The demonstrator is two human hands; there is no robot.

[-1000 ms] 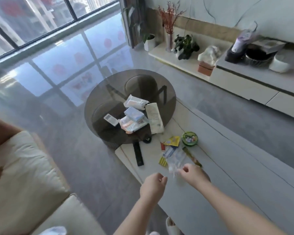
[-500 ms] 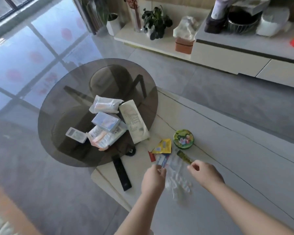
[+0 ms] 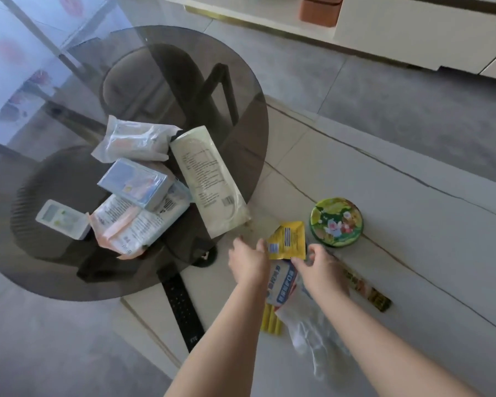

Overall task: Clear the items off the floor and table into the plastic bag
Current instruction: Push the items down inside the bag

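Note:
A yellow packet (image 3: 288,239) lies on the pale stone table (image 3: 413,253). My left hand (image 3: 248,263) reaches its left edge with loosely spread fingers. My right hand (image 3: 318,270) pinches its lower right corner. Below the hands sit a blue-and-white packet (image 3: 281,285) and yellow sticks (image 3: 271,320). The clear plastic bag (image 3: 312,336) lies crumpled on the table, partly under my right forearm. A green round tin (image 3: 336,222) stands just beyond the packet, and a long snack stick (image 3: 365,289) lies to the right of my right hand.
A round smoked-glass table (image 3: 126,81) to the left carries several wipe packs (image 3: 138,193), a long cream pack (image 3: 209,179) and a white remote (image 3: 60,219). A black remote (image 3: 182,305) lies at the stone table's left edge. Grey floor surrounds both tables; a low cabinet (image 3: 384,30) runs along the back.
The view has dropped closer to the table. Both hands have moved forward from the clear bag to the yellow packet, and the bag now lies loose under my right forearm.

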